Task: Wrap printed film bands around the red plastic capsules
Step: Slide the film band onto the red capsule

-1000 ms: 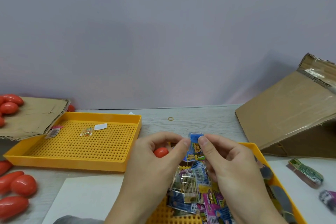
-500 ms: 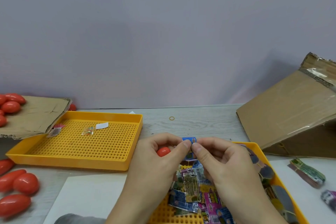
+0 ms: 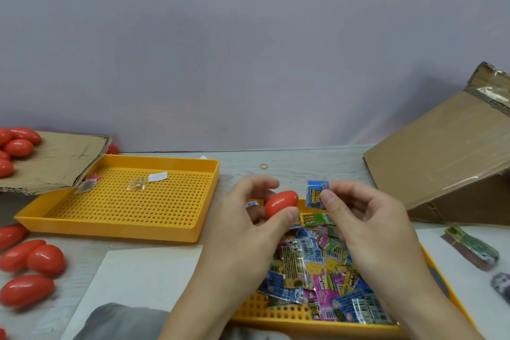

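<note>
Grey table, hands parted, capsule exposed

two hands were at work: the left hand and the right hand. two yellow perforated trays sat on the bench, the far tray and the near tray. one red capsule was held; one printed film band was pinched. one rubber band lay alone.

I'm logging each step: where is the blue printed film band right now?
In the head view, right of centre, the blue film band is pinched by the right hand, just right of the red capsule held in the left hand.
</note>
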{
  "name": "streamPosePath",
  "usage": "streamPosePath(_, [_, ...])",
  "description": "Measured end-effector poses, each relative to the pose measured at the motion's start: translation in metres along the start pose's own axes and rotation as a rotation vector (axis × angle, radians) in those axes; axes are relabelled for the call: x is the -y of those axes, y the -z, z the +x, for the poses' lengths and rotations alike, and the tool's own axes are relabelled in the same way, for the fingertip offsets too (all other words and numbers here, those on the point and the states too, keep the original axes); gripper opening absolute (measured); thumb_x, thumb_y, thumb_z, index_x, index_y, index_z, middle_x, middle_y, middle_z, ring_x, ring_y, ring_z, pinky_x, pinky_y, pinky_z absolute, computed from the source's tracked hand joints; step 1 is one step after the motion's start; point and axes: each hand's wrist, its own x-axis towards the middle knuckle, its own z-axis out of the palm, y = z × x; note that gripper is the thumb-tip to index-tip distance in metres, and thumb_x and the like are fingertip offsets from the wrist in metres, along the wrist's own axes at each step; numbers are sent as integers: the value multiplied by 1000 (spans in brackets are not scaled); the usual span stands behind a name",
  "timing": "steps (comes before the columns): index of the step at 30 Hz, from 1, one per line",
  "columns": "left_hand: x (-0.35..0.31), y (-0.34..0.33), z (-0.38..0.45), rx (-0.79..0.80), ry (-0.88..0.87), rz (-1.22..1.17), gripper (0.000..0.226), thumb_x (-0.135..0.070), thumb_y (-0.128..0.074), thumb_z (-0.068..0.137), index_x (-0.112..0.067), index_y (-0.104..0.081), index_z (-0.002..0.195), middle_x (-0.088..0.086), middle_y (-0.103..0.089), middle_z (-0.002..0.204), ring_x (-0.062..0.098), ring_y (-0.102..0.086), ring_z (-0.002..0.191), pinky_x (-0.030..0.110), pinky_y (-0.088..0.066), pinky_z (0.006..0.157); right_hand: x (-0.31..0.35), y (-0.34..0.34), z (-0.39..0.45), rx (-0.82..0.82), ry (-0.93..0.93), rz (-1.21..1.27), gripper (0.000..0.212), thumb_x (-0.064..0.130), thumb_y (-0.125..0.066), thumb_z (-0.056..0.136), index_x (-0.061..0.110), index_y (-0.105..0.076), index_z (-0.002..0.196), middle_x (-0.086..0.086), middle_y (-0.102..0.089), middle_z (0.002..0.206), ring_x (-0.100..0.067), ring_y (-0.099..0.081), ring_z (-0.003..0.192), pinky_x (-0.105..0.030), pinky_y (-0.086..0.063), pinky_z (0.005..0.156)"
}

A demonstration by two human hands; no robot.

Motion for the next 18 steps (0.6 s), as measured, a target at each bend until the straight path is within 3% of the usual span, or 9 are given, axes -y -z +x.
streamPosePath(3, [-2,1,1,-48,-13,9,24,-17,-82,77,-25,-69,95,-10,-73,87,10,-72,74,16,-56,63,-1,-1,0,39,5,-18,19,43,-66,75,29,-72,86,11,-74,83,-3,-68,77,-24,-49,70])
streamPosePath(6, [-2,1,1,-37,-16,26,21,-19,-83,75,-24,-72,92,-9,-74,88,12,-72,74,22,-59,68,-3,-2,0,57,28,-30,6,32,-70,84,27,-73,85,10,-74,82,-3,-67,75,-24,-48,70])
streamPosePath(10, [-2,1,0,17,-31,35,20,-22,-83,74,-26,-74,91,-12,-73,91,10,-73,78,22,-60,72,-3,-2,0,98,67,-45,7,28,-69,86,24,-74,88,7,-74,83,-6,-68,77,-24,-47,70])
streamPosePath(15, [-2,-1,0,22,-20,6,20,-26,-83,73,-26,-74,92,-4,-73,93,17,-74,80,34,-62,76,-1,-1,0,139,114,-34,11,18,-72,86,28,-74,82,10,-74,82,-5,-68,79,-17,-51,69])
streamPosePath(18, [-1,-1,1,1,-34,-20,19,-20,-80,78,-23,-72,95,-4,-74,93,15,-74,81,34,-62,76,2,-1,-2,167,144,-64,13,16,-73,84,29,-74,82,10,-74,82,-9,-68,81,-22,-54,73])
